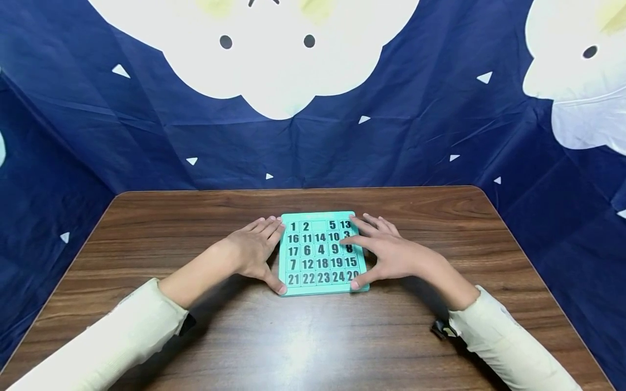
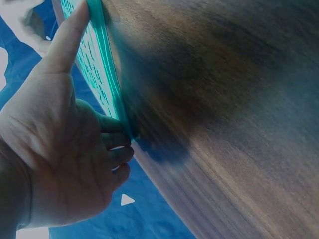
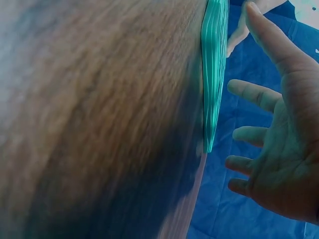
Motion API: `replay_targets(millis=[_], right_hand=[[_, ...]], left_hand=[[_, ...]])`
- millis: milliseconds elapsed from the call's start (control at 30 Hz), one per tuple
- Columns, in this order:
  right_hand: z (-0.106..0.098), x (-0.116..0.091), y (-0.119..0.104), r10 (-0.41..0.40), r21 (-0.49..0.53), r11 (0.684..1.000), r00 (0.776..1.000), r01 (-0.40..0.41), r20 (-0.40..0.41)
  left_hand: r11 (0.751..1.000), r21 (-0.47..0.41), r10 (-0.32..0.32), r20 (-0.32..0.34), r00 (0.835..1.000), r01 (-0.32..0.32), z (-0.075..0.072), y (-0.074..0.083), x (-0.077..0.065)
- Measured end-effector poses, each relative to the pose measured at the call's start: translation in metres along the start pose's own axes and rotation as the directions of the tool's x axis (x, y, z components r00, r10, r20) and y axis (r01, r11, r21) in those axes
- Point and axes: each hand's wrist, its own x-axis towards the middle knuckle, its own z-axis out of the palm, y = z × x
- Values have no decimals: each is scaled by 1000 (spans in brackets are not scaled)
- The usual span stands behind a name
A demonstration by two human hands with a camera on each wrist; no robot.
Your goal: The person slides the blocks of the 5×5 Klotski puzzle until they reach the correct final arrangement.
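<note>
A flat turquoise number sliding puzzle (image 1: pixel 321 251) lies on the table, its black numbered tiles facing up. In its top row a bare slot shows between the 2 and the 5. My left hand (image 1: pixel 251 250) lies along the puzzle's left side, fingers fairly straight, fingertips at the upper left edge and thumb at the lower left corner. The left wrist view shows that thumb and the fingertips of the left hand (image 2: pixel 65 139) right at the rim. Over the puzzle's right side, my right hand (image 1: pixel 393 252) has its fingers spread. In the right wrist view, a gap separates the right hand's fingers from the puzzle (image 3: pixel 214 79).
The brown wood-grain table (image 1: pixel 303 336) has rounded far corners. Behind and beside it hangs a dark blue cloth (image 1: pixel 332 146) with white cloud figures and small triangles. Black bands show beneath both pale sleeves (image 1: pixel 132 331).
</note>
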Motion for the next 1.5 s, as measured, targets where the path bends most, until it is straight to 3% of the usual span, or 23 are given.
replay_targets(millis=[267,533,800,1033,1233,1500], right_hand=[[-1,-5,2,15,21,1000,1000,-15,-9],[-7,-6,16,81,60,995,993,-76,-81],[-7,-1,28,137,95,987,989,-132,-50],[-8,0,30,139,92,987,990,-135,-37],[-7,15,27,138,75,988,989,-134,-47],[-6,30,18,73,16,997,997,-73,8]], left_hand=[[1000,0,2,-1,1000,-2,1,0,0],[1000,-12,-2,-5,1000,2,1,0,1],[1000,-15,-7,0,1000,7,2,-1,1],[1000,-19,-6,-3,1000,6,-1,0,2],[1000,-15,-1,-5,1000,1,-2,1,2],[1000,-16,-5,-2,1000,5,-2,2,1]])
